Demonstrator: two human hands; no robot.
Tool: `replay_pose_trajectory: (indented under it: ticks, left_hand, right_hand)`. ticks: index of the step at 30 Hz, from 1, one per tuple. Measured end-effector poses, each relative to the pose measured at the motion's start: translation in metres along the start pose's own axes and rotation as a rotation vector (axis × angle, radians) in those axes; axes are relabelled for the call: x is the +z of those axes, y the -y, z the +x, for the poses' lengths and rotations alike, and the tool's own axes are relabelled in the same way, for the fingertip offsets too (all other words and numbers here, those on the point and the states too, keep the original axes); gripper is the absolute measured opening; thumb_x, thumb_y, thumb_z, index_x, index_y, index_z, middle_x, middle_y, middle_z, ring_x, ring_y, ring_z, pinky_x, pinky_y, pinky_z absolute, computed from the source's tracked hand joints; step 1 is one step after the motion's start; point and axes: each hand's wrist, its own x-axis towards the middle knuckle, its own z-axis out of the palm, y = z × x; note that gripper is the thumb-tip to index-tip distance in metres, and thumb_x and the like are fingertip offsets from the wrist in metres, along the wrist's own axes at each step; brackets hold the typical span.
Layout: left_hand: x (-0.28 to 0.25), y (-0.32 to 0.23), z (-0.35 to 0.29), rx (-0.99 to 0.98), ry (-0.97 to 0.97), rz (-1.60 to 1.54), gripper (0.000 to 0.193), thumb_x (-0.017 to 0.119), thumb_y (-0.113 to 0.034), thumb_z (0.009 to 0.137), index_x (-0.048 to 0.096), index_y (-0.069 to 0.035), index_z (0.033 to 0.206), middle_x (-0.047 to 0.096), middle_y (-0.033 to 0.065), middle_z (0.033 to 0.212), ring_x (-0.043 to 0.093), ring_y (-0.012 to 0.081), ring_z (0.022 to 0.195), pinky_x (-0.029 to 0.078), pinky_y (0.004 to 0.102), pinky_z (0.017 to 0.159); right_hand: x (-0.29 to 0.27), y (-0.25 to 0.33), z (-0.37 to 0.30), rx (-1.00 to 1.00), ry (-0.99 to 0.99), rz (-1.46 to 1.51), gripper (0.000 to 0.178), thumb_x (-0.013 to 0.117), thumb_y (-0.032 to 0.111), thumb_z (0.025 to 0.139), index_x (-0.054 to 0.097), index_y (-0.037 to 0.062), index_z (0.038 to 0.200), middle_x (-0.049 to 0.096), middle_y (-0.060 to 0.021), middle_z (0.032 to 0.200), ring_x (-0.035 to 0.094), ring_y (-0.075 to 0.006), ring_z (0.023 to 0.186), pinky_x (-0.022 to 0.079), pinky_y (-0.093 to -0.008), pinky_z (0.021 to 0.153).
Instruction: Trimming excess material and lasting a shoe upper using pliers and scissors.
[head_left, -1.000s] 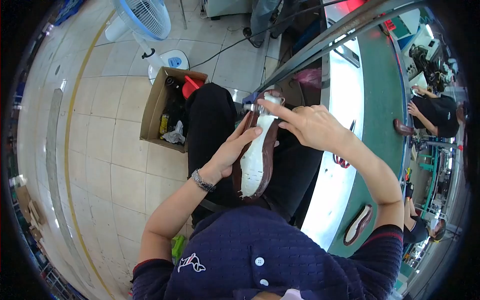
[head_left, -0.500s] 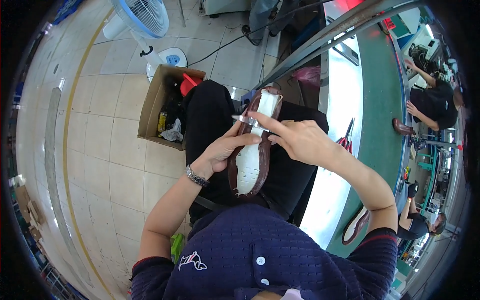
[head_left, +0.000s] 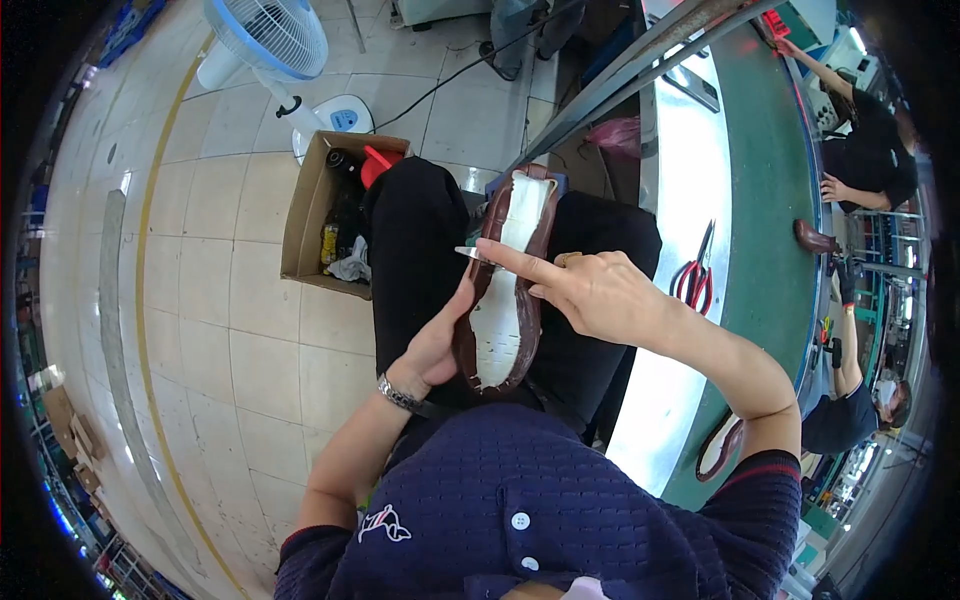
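A brown shoe (head_left: 497,325) is held over the black trousers (head_left: 412,225), its white underside turned up and its length pointing away from the body. Its left side is supported low down by the left hand (head_left: 437,340), whose thumb is laid along the brown edge; the fingers are hidden by the shoe, so their spread cannot be told. A small blade (head_left: 468,252) is gripped narrowly in the right hand (head_left: 600,290), which is placed over the shoe's right side, with the forefinger stretched across the white face. The blade's tip is directed to the left edge; whether the shoe is touched by it cannot be told. Red-handled scissors (head_left: 703,258) are seen on the bright bench (head_left: 655,410), to the right of the shoe.

Compared with half a second earlier, the left thumb has been drawn from the white face to the edge, and the blade has been brought slightly nearer the body. More of the scissors is exposed beside the right forearm.
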Motion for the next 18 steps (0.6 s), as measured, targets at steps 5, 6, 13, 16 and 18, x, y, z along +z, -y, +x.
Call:
replay_pose_trajectory:
  ticks: [5, 6, 13, 16, 18]
  left_hand:
    - [0.034, 0.001, -0.005, 0.160, -0.179, 0.373, 0.070, 0.056, -0.025, 0.095, 0.015, -0.014, 0.152, 0.035, 0.0058, 0.147, 0.036, 0.0158, 0.131, 0.030, 0.0327, 0.108]
    - [0.038, 0.000, -0.008, 0.122, -0.187, 0.396, 0.072, 0.057, -0.022, 0.094, 0.015, -0.013, 0.151, 0.037, 0.0065, 0.144, 0.038, 0.0162, 0.130, 0.031, 0.0331, 0.107]
    - [0.029, -0.008, -0.015, -0.066, -0.157, 0.315, 0.091, 0.073, -0.009, 0.079, 0.016, -0.013, 0.150, 0.048, 0.0071, 0.130, 0.050, 0.0192, 0.117, 0.041, 0.0361, 0.099]
    - [0.026, -0.013, -0.021, -0.190, -0.079, 0.347, 0.092, 0.072, -0.011, 0.079, 0.014, -0.014, 0.150, 0.047, 0.0074, 0.130, 0.048, 0.0201, 0.119, 0.039, 0.0384, 0.103]
    - [0.013, -0.008, -0.023, -0.142, 0.008, 0.319, 0.087, 0.069, -0.016, 0.082, 0.014, -0.015, 0.150, 0.044, 0.0076, 0.135, 0.045, 0.0209, 0.123, 0.037, 0.0393, 0.105]
  right_hand:
    - [-0.020, 0.013, 0.000, -0.050, -0.057, -0.077, 0.067, 0.057, 0.017, 0.091, 0.026, 0.0309, 0.149, 0.057, -0.0087, 0.060, 0.058, -0.0213, 0.047, 0.043, -0.0336, 0.038]
    - [-0.023, 0.018, -0.004, -0.070, -0.098, 0.001, 0.066, 0.058, 0.017, 0.090, 0.029, 0.0309, 0.147, 0.058, -0.0086, 0.062, 0.059, -0.0209, 0.048, 0.044, -0.0322, 0.038]
    - [-0.013, 0.024, -0.005, -0.115, 0.123, -0.180, 0.083, 0.056, 0.005, 0.080, 0.021, 0.0354, 0.149, 0.061, -0.0108, 0.068, 0.060, -0.0216, 0.048, 0.045, -0.0304, 0.039]
    - [-0.010, 0.031, -0.013, -0.133, 0.064, -0.104, 0.087, 0.054, 0.005, 0.081, 0.011, 0.0338, 0.151, 0.063, -0.0120, 0.069, 0.065, -0.0234, 0.054, 0.052, -0.0306, 0.045]
    - [-0.003, 0.031, -0.013, -0.079, 0.052, -0.035, 0.087, 0.056, 0.005, 0.082, 0.011, 0.0339, 0.151, 0.064, -0.0129, 0.071, 0.066, -0.0255, 0.057, 0.055, -0.0328, 0.048]
